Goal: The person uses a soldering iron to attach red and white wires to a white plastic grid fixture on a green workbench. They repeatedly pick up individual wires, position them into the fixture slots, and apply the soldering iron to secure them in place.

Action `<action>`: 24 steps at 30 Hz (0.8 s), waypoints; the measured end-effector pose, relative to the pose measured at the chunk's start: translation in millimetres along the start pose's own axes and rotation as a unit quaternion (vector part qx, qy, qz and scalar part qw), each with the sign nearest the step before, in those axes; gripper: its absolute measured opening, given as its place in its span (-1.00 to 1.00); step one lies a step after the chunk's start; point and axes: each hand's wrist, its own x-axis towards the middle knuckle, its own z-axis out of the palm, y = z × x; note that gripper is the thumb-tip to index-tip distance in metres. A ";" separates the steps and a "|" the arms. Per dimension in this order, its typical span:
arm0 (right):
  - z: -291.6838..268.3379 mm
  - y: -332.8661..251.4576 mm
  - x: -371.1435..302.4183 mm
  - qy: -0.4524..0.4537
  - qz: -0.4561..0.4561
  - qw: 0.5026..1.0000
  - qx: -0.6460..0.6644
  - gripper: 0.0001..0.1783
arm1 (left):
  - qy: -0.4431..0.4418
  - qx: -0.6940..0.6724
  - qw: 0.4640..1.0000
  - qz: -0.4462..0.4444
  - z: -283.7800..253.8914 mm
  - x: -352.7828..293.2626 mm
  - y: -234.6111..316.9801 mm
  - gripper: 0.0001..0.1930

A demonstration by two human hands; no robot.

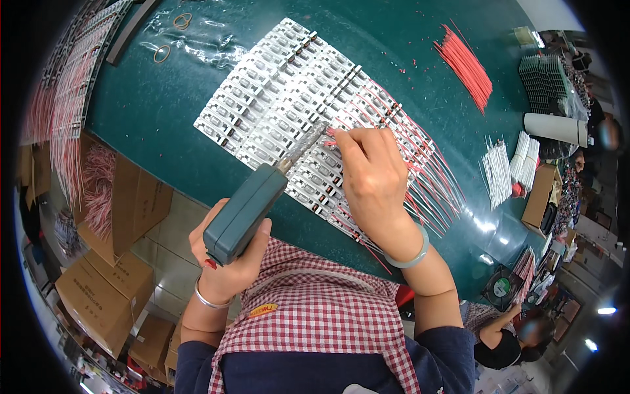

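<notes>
My left hand (233,253) is wrapped round a dark green soldering gun (241,211), whose metal tip points up and right over a row of small white parts. Those white boxy parts, with metal pieces in them, stand side by side in several slanting rows (262,72) on the table. Close to that tip, my right hand (374,174) has its thumb and fingers pinched together, with a bit of red wire (332,132) showing at the fingertips. Thin red and white wires (430,187) run from the right-hand rows and fan out beyond that hand.
A bundle of red wires (464,67) lies on the green table (367,39) at the far right, with white wire bundles (497,172) nearer. A white cylinder (554,129) and a small fan (502,287) are by the right edge. Cardboard boxes (105,302) stand at left; another person (505,338) sits at right.
</notes>
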 end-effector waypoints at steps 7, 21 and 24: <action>0.3 -1.0 1.2 -0.008 0.009 1.000 -0.017 -0.72 | -0.014 -0.001 1.000 -0.007 0.6 2.6 0.8 -0.80; 0.1 -0.1 2.1 0.006 0.005 1.000 -0.002 -0.72 | 0.025 0.010 1.000 -0.016 -4.5 -8.1 -1.9 -0.74; -3.3 -3.4 -0.2 0.016 0.000 1.000 0.012 -0.69 | 0.023 0.009 1.000 -0.016 -4.9 -8.4 -1.4 -0.75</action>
